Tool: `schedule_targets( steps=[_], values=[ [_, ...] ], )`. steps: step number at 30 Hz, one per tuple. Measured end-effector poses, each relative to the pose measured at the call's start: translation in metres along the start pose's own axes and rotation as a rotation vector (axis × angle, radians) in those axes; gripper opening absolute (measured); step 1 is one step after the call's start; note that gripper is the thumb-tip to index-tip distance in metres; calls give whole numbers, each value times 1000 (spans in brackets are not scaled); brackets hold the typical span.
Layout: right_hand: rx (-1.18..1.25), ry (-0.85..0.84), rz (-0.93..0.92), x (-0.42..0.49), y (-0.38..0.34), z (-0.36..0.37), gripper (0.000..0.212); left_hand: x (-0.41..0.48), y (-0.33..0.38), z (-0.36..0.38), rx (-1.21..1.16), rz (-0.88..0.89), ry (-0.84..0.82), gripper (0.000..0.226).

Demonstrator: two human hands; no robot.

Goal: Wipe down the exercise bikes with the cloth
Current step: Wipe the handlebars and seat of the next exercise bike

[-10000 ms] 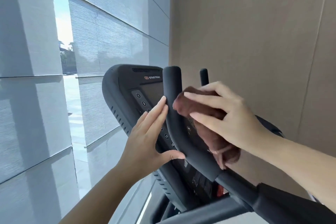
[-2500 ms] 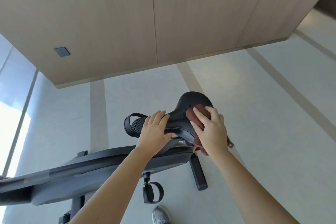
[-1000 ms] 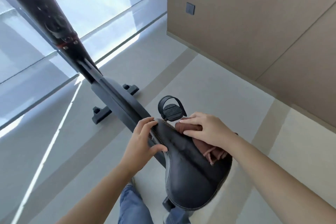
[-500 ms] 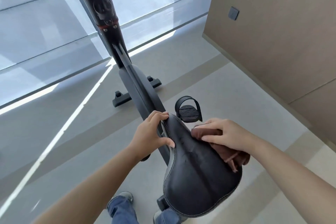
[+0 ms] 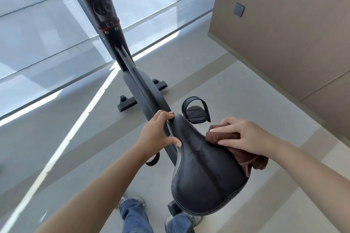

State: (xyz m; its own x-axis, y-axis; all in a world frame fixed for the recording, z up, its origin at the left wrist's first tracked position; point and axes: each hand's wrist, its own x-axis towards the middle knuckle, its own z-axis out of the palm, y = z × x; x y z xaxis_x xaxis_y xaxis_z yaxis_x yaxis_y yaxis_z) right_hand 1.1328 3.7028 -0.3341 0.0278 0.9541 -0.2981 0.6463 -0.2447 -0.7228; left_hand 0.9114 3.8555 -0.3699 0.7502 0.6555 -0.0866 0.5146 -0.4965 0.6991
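One saddle: L hand grips nose, R hand holds cloth.

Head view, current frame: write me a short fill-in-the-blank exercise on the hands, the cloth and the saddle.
1. The right hand holds a ____ cloth against the saddle.
2. The left hand, without a cloth, grips the nose of the ____.
3. Below, the person's jeans are ____.
Missing words: brown; saddle; blue.
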Motion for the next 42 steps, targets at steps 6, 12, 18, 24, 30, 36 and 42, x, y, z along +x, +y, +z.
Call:
schedule_targets(
  steps=[6, 12, 18, 24, 30, 36, 42],
  values=[
    [215, 153, 8, 73, -32, 29, 31, 4, 11, -7, 245, 47, -73, 81],
    [149, -28, 112, 19, 6, 3, 29, 12, 19, -14, 362, 182, -209, 74],
    [278, 118, 197, -8, 17, 4, 20, 20, 16, -15, 248, 337, -380, 66],
    [206, 27, 254, 19, -2, 8, 34, 36, 20, -24, 299, 383, -431, 62],
    [544, 618, 330, -36, 8, 40, 27, 43, 21, -23, 399, 400, -445, 65],
    [601, 1252, 566, -65, -23, 114, 31, 62, 28, -24, 510, 509, -554, 66],
    [419, 1121, 697, -55, -26, 98, 31, 74, 25, -20, 527, 578, -627, 63]
  ],
)
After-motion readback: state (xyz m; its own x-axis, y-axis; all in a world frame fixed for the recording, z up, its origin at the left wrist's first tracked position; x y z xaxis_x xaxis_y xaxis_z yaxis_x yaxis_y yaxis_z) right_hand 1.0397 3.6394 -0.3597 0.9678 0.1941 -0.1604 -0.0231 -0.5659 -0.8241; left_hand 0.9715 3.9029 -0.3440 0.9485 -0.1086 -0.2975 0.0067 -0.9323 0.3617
